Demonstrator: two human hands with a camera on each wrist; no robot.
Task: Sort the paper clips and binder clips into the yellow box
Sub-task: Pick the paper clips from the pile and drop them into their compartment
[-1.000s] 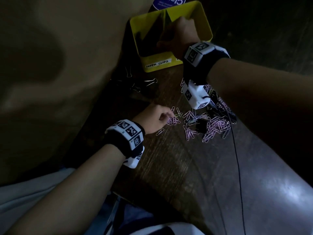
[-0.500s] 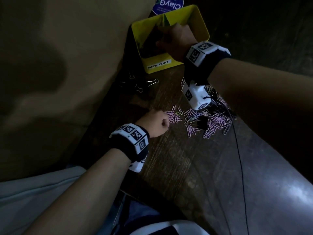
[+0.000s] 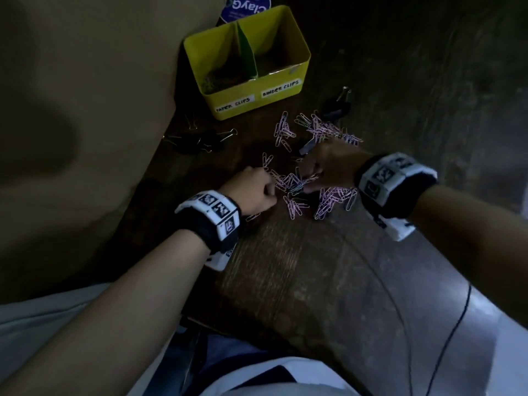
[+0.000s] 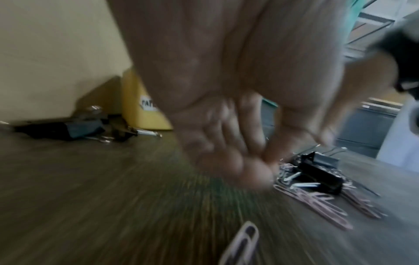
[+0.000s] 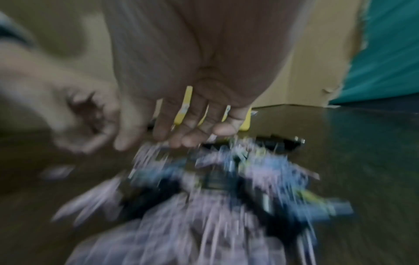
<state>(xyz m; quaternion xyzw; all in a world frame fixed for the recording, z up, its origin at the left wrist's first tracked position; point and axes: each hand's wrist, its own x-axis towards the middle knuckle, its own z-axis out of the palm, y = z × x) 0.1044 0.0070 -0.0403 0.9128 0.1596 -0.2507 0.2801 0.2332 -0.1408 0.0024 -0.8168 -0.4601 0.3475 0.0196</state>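
Where clips (image 3: pixel 314 178) scatter, dark wood table (image 3: pixel 314 281)

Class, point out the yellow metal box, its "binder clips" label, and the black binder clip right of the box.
Yellow metal box (image 3: pixel 258 92): head view, front wall.
"Binder clips" label (image 3: pixel 281 88): head view, label's middle.
Black binder clip (image 3: pixel 336 107): head view, black body.

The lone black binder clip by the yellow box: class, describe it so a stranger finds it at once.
Find the yellow box at the table's far edge. Just right of its "BINDER CLIPS" label lies the black binder clip, alone beyond the pink paper clips, unlike the black cluster left of the box.
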